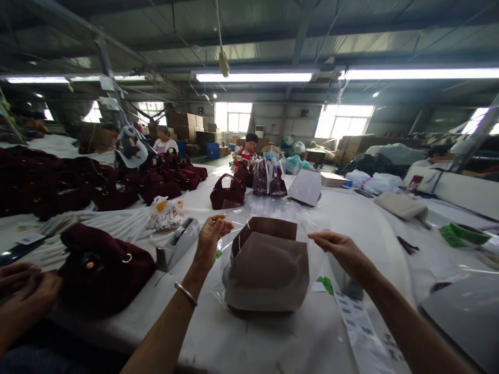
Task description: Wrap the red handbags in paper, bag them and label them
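Note:
Between my hands stands a grey-brown cardboard form (268,270) with an open top, wrapped in a clear plastic bag (223,280). My left hand (212,236), with a bangle on its wrist, pinches the bag's upper edge on the left. On the other side, my right hand (339,249) has thumb and fingers pressed together at the bag's right edge. The thin film between the fingertips is hard to see. A tape dispenser (177,246) sits left of my left hand. Beneath my right forearm lies a printed label sheet (360,327).
At far left, a co-worker's hands (31,291) are beside a dark red handbag (105,270). More such handbags (117,182) crowd the left. Bagged handbags (268,179) and a white form (306,187) stand ahead. A green tape roll (463,236) lies right. Several people sit farther back.

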A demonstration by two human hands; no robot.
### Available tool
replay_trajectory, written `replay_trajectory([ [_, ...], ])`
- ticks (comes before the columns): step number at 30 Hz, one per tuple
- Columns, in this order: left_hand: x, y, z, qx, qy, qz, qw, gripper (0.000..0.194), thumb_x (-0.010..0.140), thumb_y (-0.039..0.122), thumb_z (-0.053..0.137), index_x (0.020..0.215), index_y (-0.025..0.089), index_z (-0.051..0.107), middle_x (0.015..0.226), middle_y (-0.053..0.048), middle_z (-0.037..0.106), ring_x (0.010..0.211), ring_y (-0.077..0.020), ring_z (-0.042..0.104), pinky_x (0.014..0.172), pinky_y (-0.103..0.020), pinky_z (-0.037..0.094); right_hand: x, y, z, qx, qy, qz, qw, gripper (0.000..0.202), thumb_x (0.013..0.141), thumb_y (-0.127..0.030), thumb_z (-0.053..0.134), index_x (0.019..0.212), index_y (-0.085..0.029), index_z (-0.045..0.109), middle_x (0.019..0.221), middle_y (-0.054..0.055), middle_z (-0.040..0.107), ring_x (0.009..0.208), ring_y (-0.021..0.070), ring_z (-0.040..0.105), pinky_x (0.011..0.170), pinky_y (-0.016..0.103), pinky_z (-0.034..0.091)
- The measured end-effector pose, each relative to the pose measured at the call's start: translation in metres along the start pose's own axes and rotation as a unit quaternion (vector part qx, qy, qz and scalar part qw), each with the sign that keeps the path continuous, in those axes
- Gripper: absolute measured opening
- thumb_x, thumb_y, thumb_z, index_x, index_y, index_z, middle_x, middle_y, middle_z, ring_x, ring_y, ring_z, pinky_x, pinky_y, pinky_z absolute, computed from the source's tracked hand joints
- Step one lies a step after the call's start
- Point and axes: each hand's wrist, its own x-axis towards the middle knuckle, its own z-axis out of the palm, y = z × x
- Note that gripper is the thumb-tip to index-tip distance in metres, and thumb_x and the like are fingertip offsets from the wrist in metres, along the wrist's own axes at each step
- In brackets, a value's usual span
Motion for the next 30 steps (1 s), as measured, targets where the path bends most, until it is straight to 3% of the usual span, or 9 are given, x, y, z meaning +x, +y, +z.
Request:
replay_trajectory([
  [3,0.003,0.002,-0.001,0.033,0.012,0.017,0.999,0.044,0.071,0.051,0.08,0.09,0.015,0.062,0.078,-0.003,0.07,0.077,-0.0173,0.067,0.082,-0.033,0.051,0.005,0.005,0.006,0.019,0.034,-0.03,0.999,0.038,0.06,-0.055,0.088,0.065,-0.021,0.071,0.087,0.005,0.069,0.089,0.0229,0.06,0.082,0.034,0.045],
  [6,0.006,0.004,-0.001,0.071,0.023,0.038,0.996,0.038,0.074,0.05,0.078,0.083,0.015,0.063,0.08,-0.004,0.071,0.079,-0.0176,0.066,0.081,-0.033,0.05,0.01,0.017,0.012,0.095,0.076,-0.016,0.992,0.045,0.057,-0.051,0.091,0.058,-0.02,0.059,0.085,0.004,0.069,0.092,0.0232,0.062,0.083,0.034,0.046],
  [11,0.013,0.017,-0.002,0.064,0.008,0.064,0.996,0.034,0.079,0.049,0.074,0.081,0.017,0.062,0.08,-0.004,0.072,0.078,-0.017,0.066,0.08,-0.031,0.05,0.016,0.009,0.016,0.119,0.136,-0.021,0.983,0.047,0.052,-0.049,0.094,0.064,-0.021,0.058,0.063,-0.002,0.061,0.065,0.0162,0.058,0.067,0.031,0.046],
  [14,0.019,0.027,-0.008,0.037,-0.007,0.096,0.995,0.033,0.082,0.051,0.069,0.082,0.019,0.059,0.081,-0.002,0.071,0.079,-0.0167,0.066,0.081,-0.031,0.051,0.016,-0.008,0.014,0.138,0.196,-0.086,0.967,0.047,0.05,-0.047,0.095,0.078,-0.023,0.066,0.072,-0.003,0.062,0.067,0.0145,0.057,0.065,0.028,0.047],
  [16,0.023,0.027,-0.014,0.111,-0.041,0.083,0.99,0.034,0.08,0.051,0.071,0.08,0.019,0.06,0.078,-0.002,0.071,0.076,-0.0182,0.066,0.079,-0.033,0.051,0.013,-0.011,0.013,0.13,0.19,-0.084,0.969,0.048,0.05,-0.048,0.094,0.083,-0.022,0.07,0.075,-0.002,0.064,0.068,0.014,0.057,0.064,0.027,0.047],
  [19,0.03,0.016,-0.022,0.214,-0.053,0.052,0.974,0.034,0.077,0.05,0.071,0.075,0.018,0.061,0.076,-0.004,0.072,0.075,-0.0198,0.065,0.078,-0.033,0.05,0.01,0.0,0.009,0.096,0.154,-0.003,0.983,0.047,0.048,-0.052,0.094,0.071,-0.018,0.071,0.066,-0.001,0.062,0.061,0.012,0.053,0.058,0.025,0.045],
  [23,0.034,-0.001,-0.018,0.203,-0.018,0.067,0.977,0.033,0.088,0.052,0.055,0.081,0.019,0.059,0.085,-0.005,0.074,0.082,-0.0197,0.066,0.082,-0.035,0.051,0.015,0.012,0.005,0.147,0.212,-0.013,0.966,0.048,0.046,-0.053,0.094,0.07,-0.02,0.069,0.066,-0.003,0.061,0.063,0.011,0.056,0.059,0.023,0.049],
  [27,0.031,-0.002,-0.007,0.212,0.003,0.082,0.974,0.029,0.085,0.047,0.059,0.075,0.02,0.057,0.075,-0.004,0.071,0.076,-0.0203,0.066,0.08,-0.035,0.051,0.018,0.001,0.002,0.146,0.201,0.017,0.969,0.051,0.041,-0.051,0.096,0.065,-0.019,0.064,0.074,-0.001,0.067,0.07,0.0137,0.064,0.066,0.026,0.056],
  [30,0.027,-0.002,-0.002,0.207,0.039,0.114,0.971,0.028,0.093,0.045,0.047,0.084,0.02,0.057,0.088,-0.005,0.073,0.089,-0.0197,0.066,0.088,-0.035,0.049,0.013,-0.007,0.004,0.132,0.205,-0.045,0.969,0.045,0.054,-0.049,0.093,0.073,-0.019,0.065,0.094,0.004,0.075,0.082,0.0159,0.07,0.074,0.026,0.058],
])
